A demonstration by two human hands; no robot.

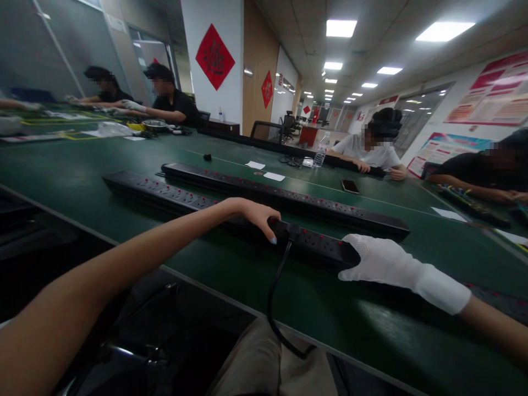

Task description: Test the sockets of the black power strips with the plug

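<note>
A long black power strip (322, 246) with red switches and a row of sockets lies across the green table in front of me. My bare left hand (258, 216) is closed around its middle, thumb on the near side. Just right of that thumb, a black plug (293, 233) sits in one of the sockets. Its black cable (271, 300) drops over the table edge towards my lap. My right hand (381, 261), in a white glove, grips the right end of the same strip and hides its tip.
A second power strip (264, 187) lies parallel behind. Beyond it are paper slips (274, 176), a small black piece (207, 157), a phone (350, 187) and a bottle (319, 158). Part of another strip (499, 297) shows beyond my right wrist. Several people sit around the table (223, 283).
</note>
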